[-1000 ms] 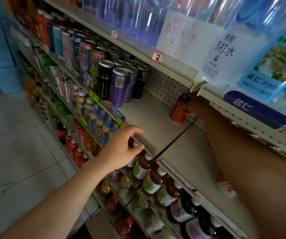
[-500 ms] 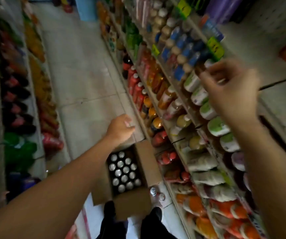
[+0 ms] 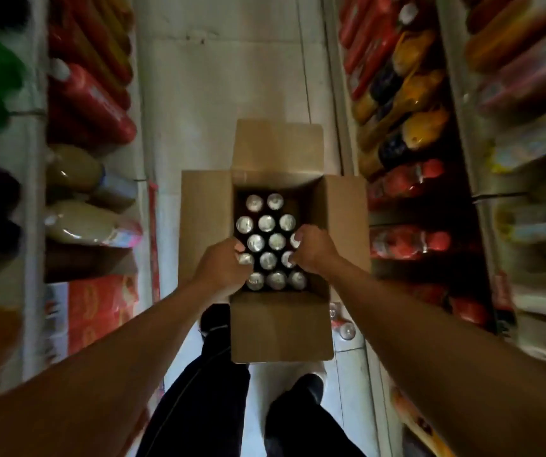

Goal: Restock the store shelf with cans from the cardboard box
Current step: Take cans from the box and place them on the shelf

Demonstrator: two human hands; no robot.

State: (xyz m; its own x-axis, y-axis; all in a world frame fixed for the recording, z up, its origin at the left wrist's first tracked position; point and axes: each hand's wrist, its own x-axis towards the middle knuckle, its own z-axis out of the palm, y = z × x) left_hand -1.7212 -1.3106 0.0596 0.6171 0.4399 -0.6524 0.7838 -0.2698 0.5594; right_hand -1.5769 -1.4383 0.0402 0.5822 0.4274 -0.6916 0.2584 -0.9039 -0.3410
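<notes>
Cardboard box (image 3: 281, 334): on the aisle floor, flaps folded out so the cans (image 3: 266, 223) inside stand upright and reachable.
Left hand (image 3: 223, 267): curled over a can at the box's left wall, apparently gripping it.
Right hand (image 3: 311, 249): clenched around a can by the right wall.
Hidden: both gripped cans' bodies; labels unreadable.
Shelves (image 3: 462, 127) beside the box: blurred.

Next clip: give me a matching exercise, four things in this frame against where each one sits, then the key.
Things:
1. left hand
2. right hand
3. cardboard box
4. loose cans

Places:
A. on the aisle floor, flaps open
B. over cans at the box's right side
C. on the floor beside the box, by the right-hand shelves
D. over cans at the box's left side

Pairs: 1-D, 2-B, 3-A, 4-C
</notes>
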